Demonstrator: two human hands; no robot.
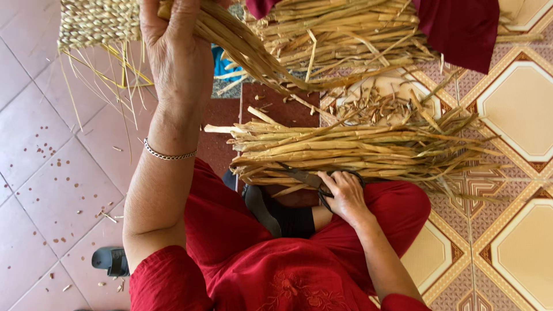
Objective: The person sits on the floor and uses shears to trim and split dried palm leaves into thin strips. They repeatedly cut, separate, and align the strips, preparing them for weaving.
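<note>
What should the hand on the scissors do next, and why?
Probably lift the scissors clear of the pile of stalks. The right hand already has its fingers at the handles, and the scissors lie on that pile. The left hand grips a raised bunch of stalks whose ends look uneven, so trimming seems likely.

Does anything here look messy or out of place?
Yes: small dry straw scraps lie scattered on the patterned tile floor behind the bundle of pale dried reed stalks, and brown crumbs dot the pink tiles.
</note>
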